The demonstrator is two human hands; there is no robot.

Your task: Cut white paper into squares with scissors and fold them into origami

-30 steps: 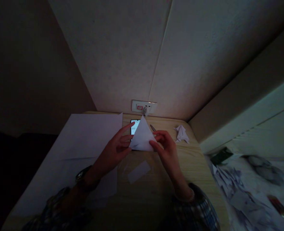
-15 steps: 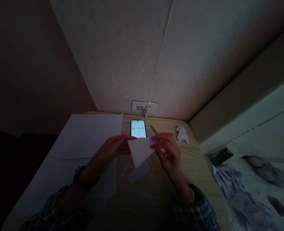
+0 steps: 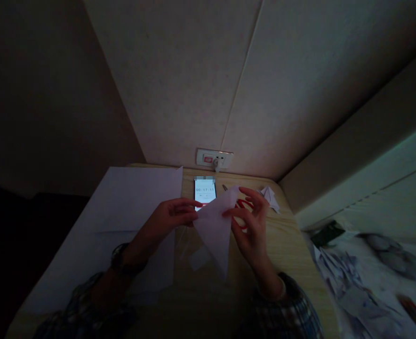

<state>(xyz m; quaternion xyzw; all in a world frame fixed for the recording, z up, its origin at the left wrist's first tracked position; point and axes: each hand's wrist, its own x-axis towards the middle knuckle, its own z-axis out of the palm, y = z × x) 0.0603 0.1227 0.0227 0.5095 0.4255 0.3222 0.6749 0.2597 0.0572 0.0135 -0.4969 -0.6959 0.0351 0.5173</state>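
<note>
A folded sheet of white paper (image 3: 215, 225), pointed at its lower end, is held up between both hands over the table. My left hand (image 3: 174, 214) pinches its left corner between thumb and fingers. On the other side, my right hand (image 3: 253, 228) grips its right part; one finger lies on the front face, another is raised by the upper corner, and the thumb is partly hidden. Red scissor handles (image 3: 245, 203) show behind the right fingers. Below the sheet lies a small pale paper piece (image 3: 199, 258).
A phone (image 3: 205, 189) displaying a timer lies near the wall socket (image 3: 214, 159). Beside it is a partly hidden pen (image 3: 225, 187). A folded paper figure (image 3: 272, 200) sits at the back right. Large white sheets (image 3: 140, 193) cover the left side. Crumpled papers (image 3: 352, 296) lie off to the right.
The folded paper has been turned and shows a larger face, its point hanging lower. My right fingers have spread more, and the red scissor handles now show.
</note>
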